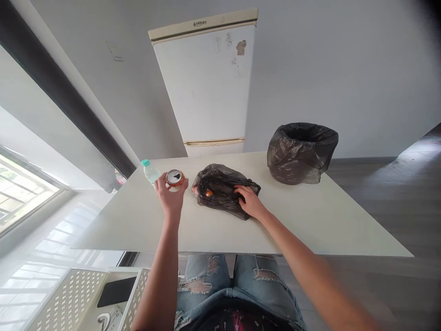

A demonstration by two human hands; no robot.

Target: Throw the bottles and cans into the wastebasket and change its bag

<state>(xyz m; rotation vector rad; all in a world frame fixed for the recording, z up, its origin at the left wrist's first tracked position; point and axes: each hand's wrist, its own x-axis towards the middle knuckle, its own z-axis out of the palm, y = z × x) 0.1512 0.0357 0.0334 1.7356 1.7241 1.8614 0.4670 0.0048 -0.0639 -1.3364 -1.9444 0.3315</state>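
My left hand [172, 195] is wrapped round an orange drink can [175, 178], whose silver top with its open mouth faces up. Just behind that hand, on the left, stands a clear plastic bottle [151, 172] with a green cap. A crumpled black plastic bag [223, 202] lies in the middle of the table, with a small orange item [208, 193] showing in its left part. My right hand [248, 200] has its fingers and thumb bent on the right part of this bag, holding its film.
A bin lined with a black bag [299, 156] stands at the table's back right. The white table [200, 234] has its near edge against my legs. Behind it is a white fridge [210, 87]. A drawer-like white basket [74, 294] sits low on the left.
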